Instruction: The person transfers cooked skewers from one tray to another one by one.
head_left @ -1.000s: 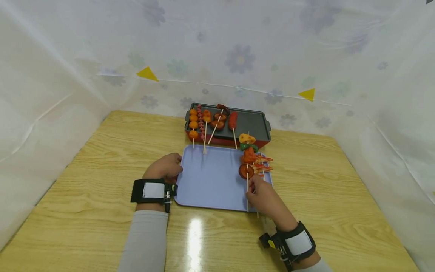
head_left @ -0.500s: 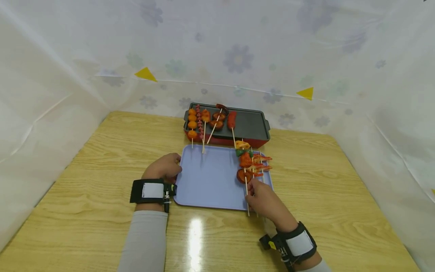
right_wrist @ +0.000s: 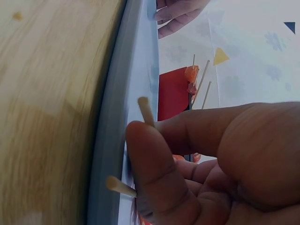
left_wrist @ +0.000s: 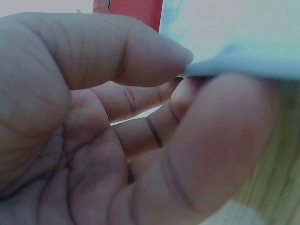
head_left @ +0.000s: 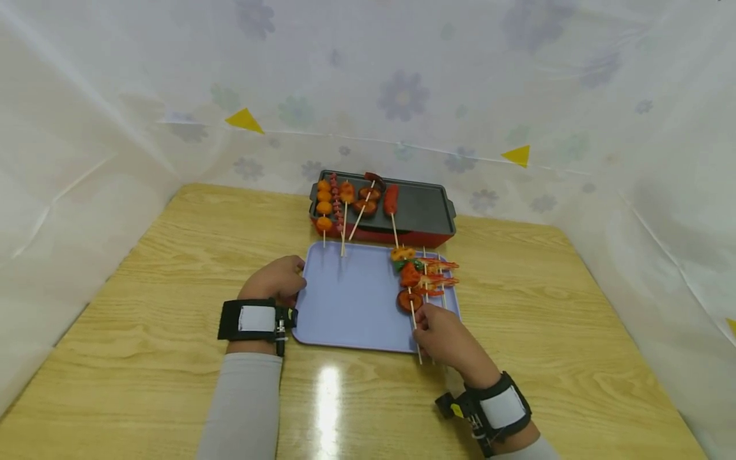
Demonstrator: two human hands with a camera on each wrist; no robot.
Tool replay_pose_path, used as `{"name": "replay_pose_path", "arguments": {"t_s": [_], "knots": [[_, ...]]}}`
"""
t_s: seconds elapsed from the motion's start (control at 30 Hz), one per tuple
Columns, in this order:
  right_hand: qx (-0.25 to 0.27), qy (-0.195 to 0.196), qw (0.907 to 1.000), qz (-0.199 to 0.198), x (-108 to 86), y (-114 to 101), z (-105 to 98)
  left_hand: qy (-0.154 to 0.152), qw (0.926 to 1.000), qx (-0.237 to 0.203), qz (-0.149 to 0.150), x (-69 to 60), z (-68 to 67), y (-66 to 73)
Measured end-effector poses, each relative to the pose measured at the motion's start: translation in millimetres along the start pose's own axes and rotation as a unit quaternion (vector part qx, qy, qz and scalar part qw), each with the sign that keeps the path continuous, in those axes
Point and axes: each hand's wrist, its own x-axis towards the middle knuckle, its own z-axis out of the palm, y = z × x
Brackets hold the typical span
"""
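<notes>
At the left rim of the pale blue tray (head_left: 351, 306), my left hand (head_left: 280, 279) pinches the edge, thumb above and fingers below, as the left wrist view shows. Over the tray's right side my right hand (head_left: 439, 335) pinches the stick of a mixed skewer (head_left: 410, 276), which carries a yellow piece, a green piece, an orange-red chunk and a brown round slice. Just right of it lie shrimp skewers (head_left: 445, 280) on the tray, partly hidden by the hand and the mixed skewer. In the right wrist view, the held stick's end (right_wrist: 144, 107) pokes out past the fingertips.
Behind the tray stands a red grill (head_left: 422, 238) with a dark top. Its left part bears orange-ball, pink, brown-slice and red sausage (head_left: 391, 200) skewers, some sticks reaching over the tray. Everything is on a wooden table (head_left: 144, 287), with a pale flowered sheet (head_left: 356, 83) around it.
My right hand has brought the mixed skewer down and slightly left, its top now tilting left, away from the shrimp skewers. My left hand stays at the tray's rim.
</notes>
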Motion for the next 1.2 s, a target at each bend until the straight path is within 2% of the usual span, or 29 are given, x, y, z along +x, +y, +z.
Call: {"name": "replay_pose_path", "arguments": {"t_s": [0.3,0.5,0.57,0.67,0.73,0.83,0.9,0.97,1.07,1.2], "knots": [[-0.003,0.011,0.9999,0.000,-0.2,-2.2,3.7,-0.004,1.0000,0.001,0.004,-0.3,-1.1,0.0],[-0.025,0.007,0.9997,-0.002,-1.6,-5.6,1.4,-0.005,1.0000,-0.003,0.002,0.3,-0.9,-0.3],[-0.038,0.016,0.9991,-0.005,-2.6,-6.1,0.1,-0.005,1.0000,-0.004,0.000,0.3,-0.8,-0.5],[-0.064,0.055,0.9956,-0.039,-3.6,-5.4,-1.4,-0.006,1.0000,-0.006,-0.003,0.3,-0.6,-0.2],[-0.095,0.101,0.9873,-0.079,-3.5,-4.4,-1.6,-0.006,1.0000,-0.006,-0.004,0.3,-0.8,-0.1],[-0.165,0.164,0.9640,-0.129,-3.0,-2.4,-0.4,-0.006,1.0000,-0.006,-0.005,0.3,-1.0,0.2],[-0.227,0.189,0.9455,-0.136,-2.7,-0.8,1.1,-0.005,1.0000,-0.005,-0.006,-0.1,-0.8,0.5],[-0.280,0.193,0.9311,-0.131,-3.3,-0.3,3.2,-0.005,1.0000,-0.004,-0.007,-0.5,-0.6,0.7],[-0.319,0.180,0.9227,-0.121,-4.5,-0.9,6.1,-0.003,1.0000,-0.001,-0.007,-0.9,-0.3,0.7],[-0.323,0.177,0.9221,-0.119,-4.8,-2.6,7.8,-0.003,1.0000,-0.003,-0.006,-0.8,0.0,0.3]]}}
